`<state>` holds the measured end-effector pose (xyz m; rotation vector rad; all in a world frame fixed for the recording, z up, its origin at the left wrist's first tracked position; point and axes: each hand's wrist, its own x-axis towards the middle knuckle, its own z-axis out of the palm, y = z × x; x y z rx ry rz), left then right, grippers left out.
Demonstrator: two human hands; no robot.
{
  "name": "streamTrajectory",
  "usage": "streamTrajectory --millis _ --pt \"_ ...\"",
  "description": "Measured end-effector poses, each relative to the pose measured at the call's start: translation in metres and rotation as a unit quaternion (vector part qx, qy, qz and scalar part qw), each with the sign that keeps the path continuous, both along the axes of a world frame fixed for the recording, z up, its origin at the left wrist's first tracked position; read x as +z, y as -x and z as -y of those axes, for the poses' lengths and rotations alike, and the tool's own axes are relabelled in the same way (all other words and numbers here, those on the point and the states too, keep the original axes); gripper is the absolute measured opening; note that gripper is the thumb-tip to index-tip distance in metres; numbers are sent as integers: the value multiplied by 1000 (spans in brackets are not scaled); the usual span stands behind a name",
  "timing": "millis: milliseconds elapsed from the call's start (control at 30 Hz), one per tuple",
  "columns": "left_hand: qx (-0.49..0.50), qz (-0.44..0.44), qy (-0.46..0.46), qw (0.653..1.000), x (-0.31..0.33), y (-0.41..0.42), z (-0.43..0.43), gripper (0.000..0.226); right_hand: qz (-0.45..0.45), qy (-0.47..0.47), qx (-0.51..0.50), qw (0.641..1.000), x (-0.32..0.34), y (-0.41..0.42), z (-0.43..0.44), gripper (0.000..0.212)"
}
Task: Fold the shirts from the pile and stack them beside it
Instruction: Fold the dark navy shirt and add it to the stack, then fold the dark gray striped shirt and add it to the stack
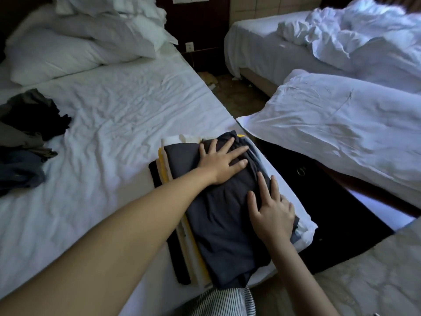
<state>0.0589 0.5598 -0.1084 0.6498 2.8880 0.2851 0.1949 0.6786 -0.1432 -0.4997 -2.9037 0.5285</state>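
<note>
The person's left grip [222, 161] lies flat on the far end of a folded dark grey shirt [216, 226], fingers straight and spread apart, palm down. It clamps nothing and only presses on the cloth. The right grip [272, 213] rests the same way on the shirt's right edge, nearer the person, with its fingers splayed and pointing away from the body. Its heel hangs over the side of the shirt, where paler folded layers show below. Both grips are on top of the shirt, not around it. The cloth lies under the palms and spreads between and below them toward the person.

The dark grey shirt is the top layer of a stack [193, 252] of folded shirts whose black, cream, yellow and white edges fan out along its left side. The stack sits on the near right corner of a white-sheeted bed [125, 110]. Well apart from it, at the bed's left edge, lies the pile [25, 133] of unfolded dark and grey shirts.

White pillows [57, 55] are heaped at the head of the bed. A second bed [262, 49] with rumpled white bedding stands across the gap to the right. A dark cabinet [330, 213] stands just beside the stack's corner.
</note>
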Motion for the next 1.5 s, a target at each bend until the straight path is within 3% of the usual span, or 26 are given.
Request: streamTrajectory --millis 133,267,367,533,700,1000,1167,1300,1400,1500 --pt "10 17 -34 999 -1 -1 6 48 -18 13 5 1000 0 -4 0 75" --pt "-22 -39 69 997 16 -7 29 54 9 5 16 1000 8 -8 2 71" --pt "41 -38 126 990 20 -11 81 54 31 -12 28 999 14 -10 5 58" --pt "112 5 112 987 17 -47 175 52 -2 -74 61 995 35 -7 37 61" --pt "171 6 106 980 26 -77 257 53 -94 -100 221 966 69 3 121 68" --pt "240 17 105 965 25 -122 374 54 -25 -120 426 896 66 25 267 52" --pt "347 67 12 935 3 -129 437 54 -8 -110 484 868 40 40 336 63" --pt "435 90 -135 886 -24 -113 472 57 56 -82 479 872 5 59 374 53" --pt "488 54 -246 836 -39 -91 481 63 69 -78 464 880 -25 70 386 62" --pt "519 -115 -138 836 -52 -64 487 73 29 -71 459 885 -44 81 391 75"
